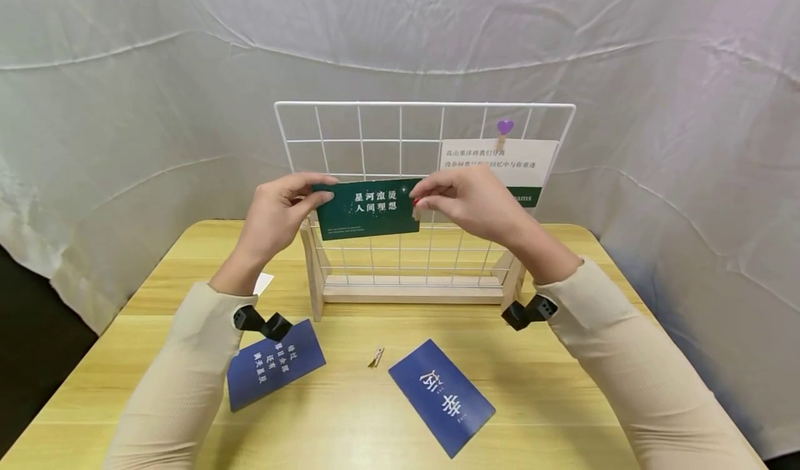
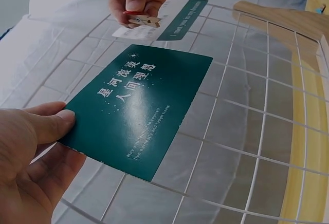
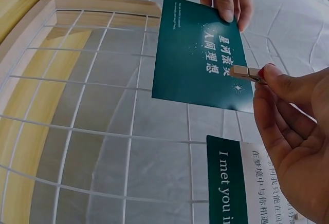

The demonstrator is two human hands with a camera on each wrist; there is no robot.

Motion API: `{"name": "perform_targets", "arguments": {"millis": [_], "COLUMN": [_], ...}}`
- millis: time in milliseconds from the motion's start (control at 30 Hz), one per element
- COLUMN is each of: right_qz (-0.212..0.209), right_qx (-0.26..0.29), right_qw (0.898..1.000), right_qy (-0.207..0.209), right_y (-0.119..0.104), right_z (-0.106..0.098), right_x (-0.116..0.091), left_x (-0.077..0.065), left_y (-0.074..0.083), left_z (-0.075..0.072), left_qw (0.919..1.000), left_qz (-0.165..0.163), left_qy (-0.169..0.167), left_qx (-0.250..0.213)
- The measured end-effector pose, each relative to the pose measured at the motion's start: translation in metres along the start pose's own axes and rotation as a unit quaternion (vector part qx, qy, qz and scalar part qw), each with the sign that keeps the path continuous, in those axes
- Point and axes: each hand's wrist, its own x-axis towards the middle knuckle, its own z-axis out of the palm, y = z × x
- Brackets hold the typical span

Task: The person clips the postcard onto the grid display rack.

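Observation:
My left hand (image 1: 278,210) pinches the upper left corner of a green card (image 1: 369,223) printed with white characters, thumb on its face. The card is held up in front of a white wire grid rack (image 1: 400,105). At the card's right end, my right hand (image 1: 471,196) pinches a small wooden clothespin (image 3: 247,74) with a red piece on it between thumb and fingers. In the left wrist view the clothespin appears apart from the card, above its far edge. A white and green card (image 1: 531,154) hangs at the rack's upper right under a clothespin with a purple heart (image 1: 505,127).
The rack's wooden base (image 1: 412,291) stands on a yellow wood-grain table (image 1: 350,428). Two blue cards lie in front of it, one at left (image 1: 275,366) and one at right (image 1: 442,398). Between them is a small clothespin (image 1: 376,357). White cloth (image 1: 400,32) hangs behind.

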Motion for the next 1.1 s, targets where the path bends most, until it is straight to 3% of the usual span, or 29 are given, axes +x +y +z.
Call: {"name": "perform_targets", "arguments": {"millis": [333, 767, 933, 1100], "right_qz": [0.010, 0.014, 0.008, 0.025], "right_qx": [0.017, -0.007, -0.025, -0.020], "right_qw": [1.000, 0.998, 0.996, 0.994], "right_qy": [0.021, 0.063, 0.088, 0.102], "right_y": [-0.008, -0.018, -0.024, -0.029], "right_z": [-0.004, -0.009, -0.011, -0.011], "right_x": [0.013, 0.028, 0.036, 0.043], "left_x": [0.012, 0.024, 0.028, 0.031], "left_y": [0.003, 0.004, 0.003, 0.004], "left_z": [-0.001, -0.004, -0.004, -0.003], "left_qw": [0.9999, 0.9994, 0.9985, 0.9959], "left_qz": [-0.011, 0.009, 0.009, 0.037], "left_qy": [0.012, 0.032, 0.054, 0.083], "left_qx": [-0.001, -0.001, -0.002, 0.011]}}
